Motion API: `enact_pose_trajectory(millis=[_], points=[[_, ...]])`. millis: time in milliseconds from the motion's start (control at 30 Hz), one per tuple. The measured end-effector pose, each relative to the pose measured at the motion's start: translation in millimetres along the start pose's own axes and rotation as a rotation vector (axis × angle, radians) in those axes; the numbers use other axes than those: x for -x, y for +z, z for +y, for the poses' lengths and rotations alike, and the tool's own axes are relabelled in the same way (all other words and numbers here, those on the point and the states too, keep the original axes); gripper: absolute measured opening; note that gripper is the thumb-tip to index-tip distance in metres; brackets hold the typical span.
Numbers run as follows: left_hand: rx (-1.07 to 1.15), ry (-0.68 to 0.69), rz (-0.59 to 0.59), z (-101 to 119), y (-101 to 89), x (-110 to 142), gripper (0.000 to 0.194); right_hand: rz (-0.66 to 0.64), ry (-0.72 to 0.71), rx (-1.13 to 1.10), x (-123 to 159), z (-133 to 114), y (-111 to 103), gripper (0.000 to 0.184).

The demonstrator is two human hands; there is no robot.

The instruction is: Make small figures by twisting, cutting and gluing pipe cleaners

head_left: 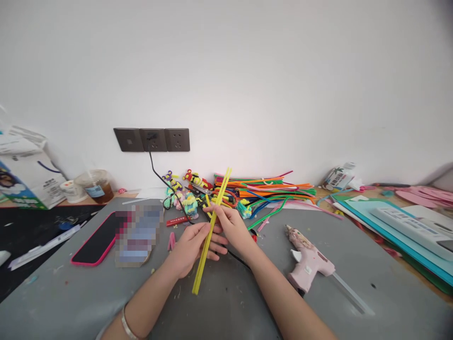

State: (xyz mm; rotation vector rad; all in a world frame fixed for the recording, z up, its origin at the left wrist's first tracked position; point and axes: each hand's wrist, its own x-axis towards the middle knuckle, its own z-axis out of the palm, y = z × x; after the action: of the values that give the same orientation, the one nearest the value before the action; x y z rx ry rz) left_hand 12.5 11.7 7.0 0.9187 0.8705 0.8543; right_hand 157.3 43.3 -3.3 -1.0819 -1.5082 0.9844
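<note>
Several yellow pipe cleaners point(201, 270) are held together as a slanting bundle over the middle of the grey mat. My left hand point(189, 248) grips the bundle near its middle, thumb on top and the other fingers spread behind it. Just above, my right hand point(230, 226) pinches the same bundle between thumb and fingers. The upper ends of the bundle fan slightly apart, and its lower end hangs toward me. Behind the hands lie small pipe-cleaner figures point(198, 180) and a pile of coloured pipe cleaners point(276, 189).
A pink glue gun point(307, 264) with a clear glue stick lies at right. A pink-edged phone point(95, 241) lies at left beside a pixelated object point(139, 236). A black cord point(164, 182) runs from the wall socket point(152, 140). A drink cup point(97, 186) stands at back left.
</note>
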Motion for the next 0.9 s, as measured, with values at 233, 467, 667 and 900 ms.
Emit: enact_pose_trajectory(millis=[233, 467, 667, 900], points=[[-0.043, 0.028, -0.008, -1, -0.2, -1, 0.042, -0.026, -0.017, -0.089, 0, -3, 2, 0.053], [-0.073, 0.050, -0.040, -3, -1.7, 0, 0.051, -0.055, -0.007, -0.175, 2, -6, 3, 0.045], [-0.101, 0.039, -0.052, 0, -1.1, 1, 0.056, -0.047, -0.047, -0.208, -1, -7, 3, 0.040], [-0.090, 0.026, -0.059, 1, -3.3, 0, 0.057, 0.068, -0.019, -0.323, -3, -12, -2, 0.036]])
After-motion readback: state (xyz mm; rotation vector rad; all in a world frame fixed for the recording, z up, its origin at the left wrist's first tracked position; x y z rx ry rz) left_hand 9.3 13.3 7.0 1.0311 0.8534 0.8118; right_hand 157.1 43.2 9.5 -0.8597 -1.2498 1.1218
